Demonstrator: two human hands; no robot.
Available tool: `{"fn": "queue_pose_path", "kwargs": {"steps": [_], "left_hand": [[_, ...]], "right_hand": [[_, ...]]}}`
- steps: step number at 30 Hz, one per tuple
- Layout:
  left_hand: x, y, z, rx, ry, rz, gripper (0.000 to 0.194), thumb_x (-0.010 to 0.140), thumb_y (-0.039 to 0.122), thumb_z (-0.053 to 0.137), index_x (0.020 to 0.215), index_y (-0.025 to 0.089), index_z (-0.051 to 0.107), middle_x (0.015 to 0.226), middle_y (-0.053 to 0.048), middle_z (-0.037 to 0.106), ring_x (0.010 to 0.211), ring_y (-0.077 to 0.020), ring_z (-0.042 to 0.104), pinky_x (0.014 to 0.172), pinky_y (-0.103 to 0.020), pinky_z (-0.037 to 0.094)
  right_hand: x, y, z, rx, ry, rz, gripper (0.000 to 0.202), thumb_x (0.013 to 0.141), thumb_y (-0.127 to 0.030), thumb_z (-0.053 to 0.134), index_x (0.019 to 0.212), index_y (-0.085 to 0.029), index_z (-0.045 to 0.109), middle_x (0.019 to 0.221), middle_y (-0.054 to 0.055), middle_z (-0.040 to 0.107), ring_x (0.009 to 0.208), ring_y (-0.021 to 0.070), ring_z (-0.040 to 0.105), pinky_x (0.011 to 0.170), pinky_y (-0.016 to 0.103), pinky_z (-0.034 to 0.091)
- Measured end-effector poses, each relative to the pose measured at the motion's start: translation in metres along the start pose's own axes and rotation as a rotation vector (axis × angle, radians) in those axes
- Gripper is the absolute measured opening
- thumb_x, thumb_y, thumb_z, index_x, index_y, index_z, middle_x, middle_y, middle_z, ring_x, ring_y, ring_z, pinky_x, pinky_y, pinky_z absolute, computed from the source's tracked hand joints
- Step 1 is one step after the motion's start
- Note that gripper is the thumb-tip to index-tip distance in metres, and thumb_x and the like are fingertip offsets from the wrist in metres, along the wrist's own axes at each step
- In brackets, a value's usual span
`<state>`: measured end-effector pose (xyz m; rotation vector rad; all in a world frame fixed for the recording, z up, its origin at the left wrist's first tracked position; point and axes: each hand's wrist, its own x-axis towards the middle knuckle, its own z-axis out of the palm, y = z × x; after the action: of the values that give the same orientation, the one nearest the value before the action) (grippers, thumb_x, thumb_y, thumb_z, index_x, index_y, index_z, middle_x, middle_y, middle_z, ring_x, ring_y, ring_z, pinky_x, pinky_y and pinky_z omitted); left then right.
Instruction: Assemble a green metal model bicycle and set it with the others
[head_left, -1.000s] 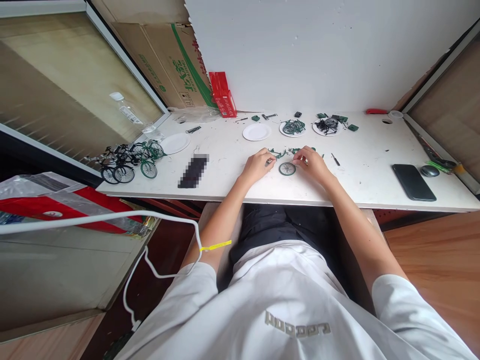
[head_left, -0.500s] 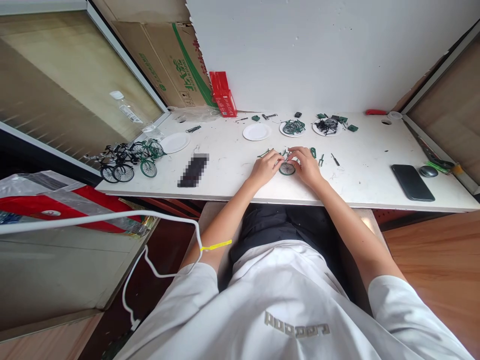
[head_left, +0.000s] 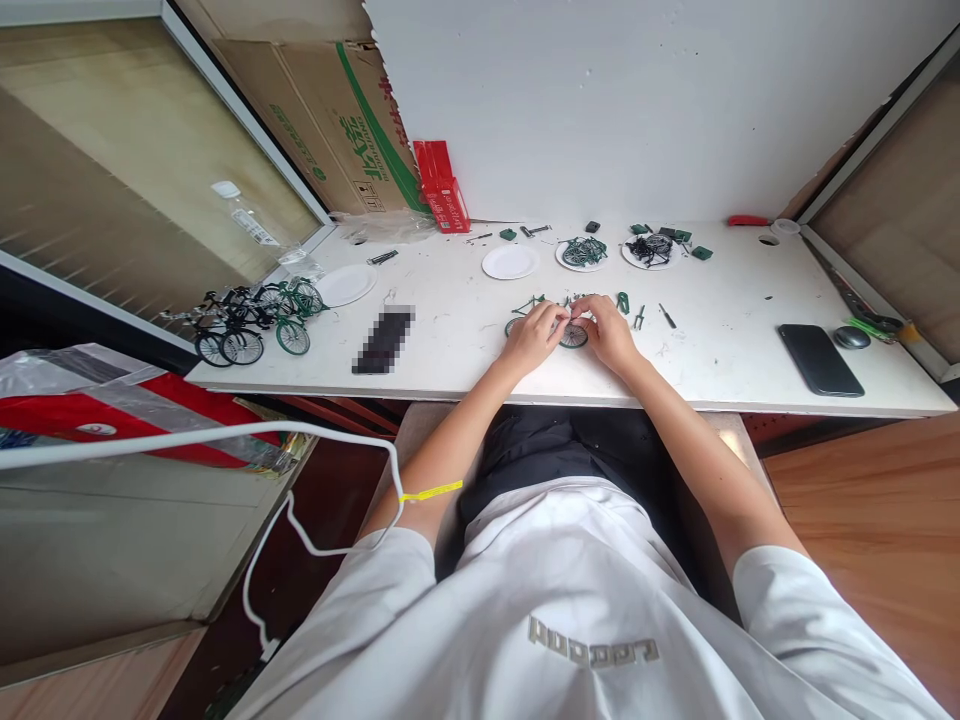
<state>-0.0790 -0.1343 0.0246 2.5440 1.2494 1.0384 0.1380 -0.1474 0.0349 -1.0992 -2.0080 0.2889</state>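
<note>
A small green model bicycle lies between my hands, its spoked wheel (head_left: 574, 337) showing below my fingers and part of its green frame (head_left: 531, 302) at the left. My left hand (head_left: 538, 332) is closed on the model bicycle from the left, fingertips pinched near its middle. From the right, my right hand (head_left: 602, 325) pinches at the same spot, thumb and fingers meeting over the wheel. The exact part between the fingertips is too small to make out. Just right of my right hand lie a green part (head_left: 622, 302), a small green fork-like piece (head_left: 639, 318) and a small screwdriver (head_left: 667, 316).
Several assembled model bicycles (head_left: 244, 346) stand at the table's left end. White plates hold green parts (head_left: 583, 252) and black parts (head_left: 651, 250); another plate (head_left: 510, 262) is bare. A black phone (head_left: 820, 360) lies at the right. A white cable (head_left: 337, 433) crosses at the left.
The view has shifted slightly. My hands stay pinched at the same model bicycle, and a bit more of its left wheel now shows beside my left hand.
</note>
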Motion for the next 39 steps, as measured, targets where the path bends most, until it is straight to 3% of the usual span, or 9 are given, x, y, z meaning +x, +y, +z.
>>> {"fn": "queue_pose_path", "kwargs": {"steps": [5,11,19,24,27,30,35,39], "left_hand": [[0.000,-0.007,0.005,-0.017,0.051,0.072,0.025,0.119,0.034,0.050,0.126,0.022,0.071,0.127,-0.012,0.081,0.103,-0.0200,0.079,0.083,-0.031,0.056],[-0.001,-0.016,0.018,-0.079,0.207,0.235,0.021,0.119,0.033,0.054,0.124,0.021,0.071,0.113,-0.008,0.082,0.075,-0.0142,0.073,0.072,-0.028,0.056],[-0.001,-0.018,0.021,-0.107,0.213,0.277,0.018,0.118,0.028,0.058,0.125,0.022,0.074,0.108,-0.007,0.081,0.079,-0.0150,0.078,0.072,-0.026,0.059],[-0.003,-0.013,0.022,-0.189,0.260,0.261,0.018,0.116,0.025,0.061,0.130,0.021,0.072,0.112,-0.007,0.083,0.094,-0.0157,0.084,0.084,-0.025,0.068],[-0.006,-0.012,0.024,-0.250,0.238,0.209,0.027,0.110,0.027,0.074,0.136,0.021,0.070,0.118,-0.007,0.085,0.098,-0.0156,0.086,0.090,-0.027,0.072],[-0.006,-0.015,0.026,-0.270,0.209,0.192,0.036,0.104,0.020,0.080,0.139,0.021,0.069,0.122,-0.008,0.085,0.102,-0.0172,0.087,0.092,-0.029,0.074],[-0.005,-0.019,0.027,-0.244,0.233,0.226,0.028,0.108,0.018,0.074,0.135,0.021,0.070,0.117,-0.008,0.086,0.102,-0.0176,0.087,0.092,-0.030,0.073],[-0.004,-0.017,0.024,-0.187,0.291,0.281,0.027,0.107,0.014,0.071,0.132,0.021,0.071,0.110,-0.006,0.084,0.097,-0.0162,0.085,0.084,-0.026,0.070]], "right_hand": [[0.000,0.003,0.001,0.001,0.016,-0.016,0.013,0.114,-0.031,0.052,0.113,-0.027,0.064,0.129,0.015,0.079,0.125,0.0344,0.068,0.111,0.048,0.055],[0.000,0.020,0.010,0.040,0.108,-0.099,0.014,0.115,-0.037,0.056,0.110,-0.027,0.065,0.113,0.013,0.077,0.111,0.0348,0.069,0.096,0.050,0.055],[-0.001,0.027,0.012,0.029,0.097,-0.110,0.028,0.119,-0.049,0.052,0.112,-0.027,0.068,0.112,0.014,0.075,0.110,0.0349,0.066,0.091,0.050,0.055],[-0.001,0.030,0.014,0.082,0.106,-0.100,0.040,0.117,-0.063,0.054,0.110,-0.027,0.069,0.108,0.014,0.075,0.108,0.0349,0.064,0.091,0.051,0.056],[-0.001,0.031,0.016,0.110,0.115,-0.083,0.046,0.115,-0.070,0.055,0.109,-0.027,0.070,0.106,0.013,0.074,0.105,0.0342,0.063,0.090,0.051,0.056],[-0.001,0.031,0.016,0.121,0.113,-0.071,0.045,0.114,-0.070,0.058,0.109,-0.027,0.070,0.104,0.012,0.073,0.103,0.0332,0.063,0.089,0.050,0.056],[-0.001,0.030,0.015,0.134,0.091,-0.079,0.035,0.115,-0.061,0.061,0.109,-0.027,0.069,0.107,0.012,0.075,0.105,0.0336,0.065,0.090,0.050,0.056],[-0.001,0.029,0.014,0.147,0.083,-0.063,0.040,0.114,-0.066,0.058,0.108,-0.028,0.069,0.107,0.013,0.077,0.106,0.0343,0.065,0.090,0.051,0.056]]}}
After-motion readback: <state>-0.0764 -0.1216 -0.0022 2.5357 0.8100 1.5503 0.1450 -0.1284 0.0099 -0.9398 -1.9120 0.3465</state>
